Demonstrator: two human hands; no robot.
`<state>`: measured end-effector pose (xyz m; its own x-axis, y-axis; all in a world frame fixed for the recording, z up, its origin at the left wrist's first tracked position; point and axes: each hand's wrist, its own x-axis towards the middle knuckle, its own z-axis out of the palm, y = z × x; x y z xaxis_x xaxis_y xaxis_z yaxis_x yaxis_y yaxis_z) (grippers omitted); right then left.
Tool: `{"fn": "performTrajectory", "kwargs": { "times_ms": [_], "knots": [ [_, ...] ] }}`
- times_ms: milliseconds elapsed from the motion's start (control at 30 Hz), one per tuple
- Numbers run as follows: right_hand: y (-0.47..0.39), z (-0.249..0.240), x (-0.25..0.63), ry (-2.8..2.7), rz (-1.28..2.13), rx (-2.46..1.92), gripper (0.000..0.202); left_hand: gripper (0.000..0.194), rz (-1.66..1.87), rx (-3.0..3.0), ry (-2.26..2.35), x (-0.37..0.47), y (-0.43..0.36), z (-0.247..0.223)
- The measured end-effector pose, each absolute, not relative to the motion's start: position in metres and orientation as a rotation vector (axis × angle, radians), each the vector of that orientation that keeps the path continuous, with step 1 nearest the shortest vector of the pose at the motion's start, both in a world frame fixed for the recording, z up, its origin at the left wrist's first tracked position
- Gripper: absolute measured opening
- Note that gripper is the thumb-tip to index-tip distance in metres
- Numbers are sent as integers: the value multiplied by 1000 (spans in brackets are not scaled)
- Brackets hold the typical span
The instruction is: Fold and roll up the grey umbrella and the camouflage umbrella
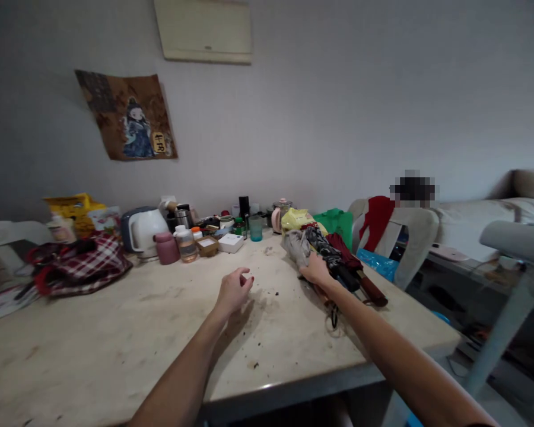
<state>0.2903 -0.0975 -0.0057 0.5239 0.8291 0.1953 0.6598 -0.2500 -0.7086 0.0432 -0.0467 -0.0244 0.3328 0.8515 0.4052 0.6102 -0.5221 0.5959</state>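
Several folded umbrellas lie side by side on the right part of the table (160, 332). My right hand (315, 270) is on the grey umbrella (297, 246), the leftmost one, with its fingers wrapped round the fabric. Beside it lie a black-and-white patterned umbrella (324, 249) and a dark red umbrella (340, 246) with a brown handle (372, 289). My left hand (235, 289) hovers over the middle of the table, fingers curled but apart, holding nothing.
Along the wall stand a white kettle (148, 231), a pink jar (166, 248), a clear bottle (186, 244), a white box (231, 242) and a teal cup (255, 228). A plaid bag (86, 264) lies at left. Chairs (416, 237) and a person's dark hair (412, 188) are at right.
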Motion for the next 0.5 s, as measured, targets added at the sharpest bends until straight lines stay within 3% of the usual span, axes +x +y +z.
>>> {"fn": "performTrajectory", "kwargs": {
  "times_ms": [267, 333, 500],
  "knots": [
    [-149, -46, 238, -2004, -302, -1915, 34, 26, 1048, 2252, 1499, 29, -31, -35],
    [-156, -54, 229, -2204, -287, -1863, 25, 25, 1033, 2258, 1524, 28, -28, -38],
    [-161, -67, 229, -2230, -196, -1643, 24, 22, 990, 2284, 1518, 28, -24, -44]
  ]
}}
